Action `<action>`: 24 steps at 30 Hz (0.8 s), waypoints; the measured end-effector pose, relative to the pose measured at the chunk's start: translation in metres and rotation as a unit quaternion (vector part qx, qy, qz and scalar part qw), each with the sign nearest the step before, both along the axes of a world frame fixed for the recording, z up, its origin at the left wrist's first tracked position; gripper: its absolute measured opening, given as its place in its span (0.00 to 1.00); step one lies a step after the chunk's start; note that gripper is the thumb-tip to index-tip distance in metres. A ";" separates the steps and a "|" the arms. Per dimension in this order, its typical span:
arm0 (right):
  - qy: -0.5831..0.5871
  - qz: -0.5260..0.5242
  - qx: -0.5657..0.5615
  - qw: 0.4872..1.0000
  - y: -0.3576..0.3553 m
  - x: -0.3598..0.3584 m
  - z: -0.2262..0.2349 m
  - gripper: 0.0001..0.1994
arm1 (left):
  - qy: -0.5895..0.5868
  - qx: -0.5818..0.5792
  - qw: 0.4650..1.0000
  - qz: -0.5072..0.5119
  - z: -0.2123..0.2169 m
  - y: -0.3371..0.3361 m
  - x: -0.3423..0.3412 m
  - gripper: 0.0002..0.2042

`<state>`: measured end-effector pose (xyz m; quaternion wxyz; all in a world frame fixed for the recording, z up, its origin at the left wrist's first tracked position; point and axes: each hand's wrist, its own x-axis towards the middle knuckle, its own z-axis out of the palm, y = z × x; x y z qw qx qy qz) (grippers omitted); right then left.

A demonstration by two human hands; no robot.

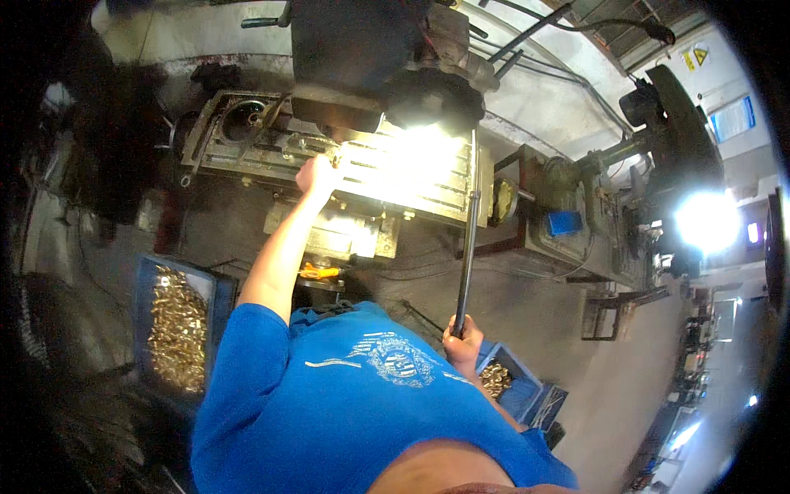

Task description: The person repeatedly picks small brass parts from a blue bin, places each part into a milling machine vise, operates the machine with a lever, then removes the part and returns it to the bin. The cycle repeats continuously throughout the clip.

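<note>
Fingers [455, 333] of the right hand [462, 344] are wrapped tight round the lower end of a long dark lever [469, 230], which runs up from the hand to the head of the drilling machine [387, 62]. The left hand [317, 174] is stretched forward onto the slotted machine table [247, 152], near the middle of its front edge, just under the machine's head. Its fingers are curled in as if on something small, but glare from the work lamp washes out that spot, so I cannot tell whether they hold a part or only press on the table.

On the floor by the person's left side stands a blue crate [148, 284] heaped with small brass-coloured parts [177, 329]. A second blue crate [522, 375], with a few of the same parts inside, sits just beside the right hand. An orange-handled tool [321, 271] lies below the table's front edge. Another machine [675, 132] stands well apart beyond the table's right end.
</note>
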<state>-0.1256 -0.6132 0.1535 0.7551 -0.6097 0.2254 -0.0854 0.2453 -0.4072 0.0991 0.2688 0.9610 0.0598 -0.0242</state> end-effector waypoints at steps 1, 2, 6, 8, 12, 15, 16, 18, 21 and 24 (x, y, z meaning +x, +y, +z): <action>0.012 -0.009 -0.067 0.998 0.002 0.003 0.001 0.14 | 0.007 0.004 1.000 0.000 0.001 -0.001 0.000 0.30; 0.026 -0.009 -0.073 0.997 0.003 0.005 0.002 0.14 | -0.003 0.013 1.000 -0.002 -0.001 -0.001 0.001 0.30; 0.052 -0.015 -0.068 0.996 0.006 0.011 0.008 0.11 | -0.016 0.023 1.000 0.006 -0.002 -0.005 -0.001 0.29; 0.056 -0.018 -0.084 0.995 0.004 0.009 0.000 0.10 | -0.022 0.016 1.000 0.014 -0.002 -0.007 -0.002 0.29; 0.069 -0.028 -0.056 0.996 0.004 0.011 -0.003 0.09 | -0.037 0.016 0.999 0.020 -0.013 -0.010 0.001 0.29; 0.076 -0.011 -0.117 0.990 0.001 0.013 -0.006 0.09 | -0.039 0.030 0.999 0.020 -0.021 -0.008 0.004 0.29; 0.072 -0.001 -0.138 0.988 -0.001 0.014 -0.010 0.09 | -0.041 0.036 0.998 0.020 -0.022 -0.007 0.005 0.29; 0.074 -0.008 -0.114 0.991 0.004 0.020 0.005 0.08 | -0.055 0.046 0.997 0.028 -0.017 -0.006 0.002 0.29; 0.059 -0.009 -0.138 0.989 0.002 0.016 -0.005 0.10 | -0.066 0.025 0.997 0.018 -0.006 -0.013 -0.004 0.30; 0.049 -0.008 -0.133 0.990 0.001 0.016 -0.013 0.11 | -0.084 0.028 0.996 0.032 -0.011 -0.011 -0.002 0.31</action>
